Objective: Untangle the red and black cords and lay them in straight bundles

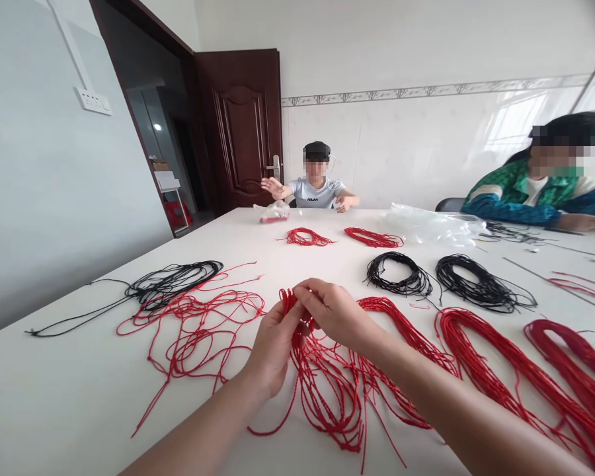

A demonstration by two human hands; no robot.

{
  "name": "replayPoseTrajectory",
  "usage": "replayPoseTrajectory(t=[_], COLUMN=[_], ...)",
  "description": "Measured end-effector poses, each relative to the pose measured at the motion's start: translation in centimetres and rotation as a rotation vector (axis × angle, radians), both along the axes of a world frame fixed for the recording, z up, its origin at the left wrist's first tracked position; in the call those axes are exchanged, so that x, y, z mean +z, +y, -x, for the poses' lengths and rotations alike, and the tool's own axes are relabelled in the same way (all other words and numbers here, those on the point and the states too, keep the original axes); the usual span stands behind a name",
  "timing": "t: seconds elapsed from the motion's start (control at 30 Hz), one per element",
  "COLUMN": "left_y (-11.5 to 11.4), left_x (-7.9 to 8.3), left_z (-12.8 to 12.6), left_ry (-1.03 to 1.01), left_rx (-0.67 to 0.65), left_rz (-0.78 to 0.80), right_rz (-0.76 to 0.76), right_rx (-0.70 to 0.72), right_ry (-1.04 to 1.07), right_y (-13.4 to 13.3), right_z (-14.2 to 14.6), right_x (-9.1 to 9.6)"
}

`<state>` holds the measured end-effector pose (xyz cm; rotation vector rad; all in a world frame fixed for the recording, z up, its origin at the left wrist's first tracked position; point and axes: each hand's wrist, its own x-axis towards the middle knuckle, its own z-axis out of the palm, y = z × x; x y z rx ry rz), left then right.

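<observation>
A bundle of red cords (327,403) hangs from between my two hands, its looped tops poking up above the fingers and its lower strands spreading onto the white table (69,403). My left hand (276,340) is closed around the bundle near its top. From the right, my right hand (330,307) meets it there, fingers pinched at the same cords; the exact grip of the fingertips is partly hidden. Left of my hands lies a loose tangle of red cord (193,330). Close on the right rests another looped red cord bundle (401,330).
Black cord (178,281) lies at left, with black coils (396,274) at right. More red bundles (490,350) fill the right front. Farther back are red coils (305,237) and clear plastic bags (426,223). One person (317,192) sits opposite, another (520,185) at right.
</observation>
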<state>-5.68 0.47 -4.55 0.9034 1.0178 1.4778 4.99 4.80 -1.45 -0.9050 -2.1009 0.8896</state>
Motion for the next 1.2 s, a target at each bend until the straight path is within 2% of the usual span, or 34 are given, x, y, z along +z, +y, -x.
replayPoseTrajectory(t=[0.1, 0.23, 0.5, 0.63, 0.7, 0.8, 0.9, 1.0, 1.1, 1.2], left_y=[-0.1, -0.4, -0.9, -0.7, -0.4, 0.1, 0.3, 0.1, -0.1, -0.3], left_x=[0.1, 0.2, 0.9, 0.9, 0.7, 0.6, 0.9, 1.4, 1.7, 1.9], left_z=[-0.1, -0.3, -0.3, -0.1, 0.2, 0.8, 1.2, 1.4, 1.5, 1.5], left_ry=[0.004, 0.119, 0.193, 0.177, 0.136, 0.08, 0.011, -0.072, -0.214, -0.301], left_rx=[-0.027, -0.031, 0.002, 0.006, 0.028, 0.034, -0.043, -0.16, -0.33, -0.462], left_rz=[-0.02, -0.085, -0.111, -0.091, -0.055, -0.013, 0.031, 0.06, 0.094, 0.116], right_rz=[-0.037, -0.073, 0.131, 0.262, 0.214, 0.043, -0.067, -0.057, -0.097, -0.183], right_rx=[-0.015, 0.017, 0.102, 0.241, 0.272, 0.196, 0.134, 0.165, 0.133, 0.05], right_ry=[-0.018, -0.043, 0.008, -0.088, -0.166, -0.291, -0.344, -0.242, -0.171, -0.192], right_y=[0.1, -0.2, -1.0, -0.8, -0.6, -0.6, -0.9, -1.0, -0.7, -0.3], right_z=[-0.3, -0.4, -0.8, -2.0, -3.0, -4.5, -5.4, -5.2, -4.7, -4.3], right_x=[0.2, 0.5, 1.7, 2.5, 2.9, 3.7, 4.4, 4.6, 4.3, 3.8])
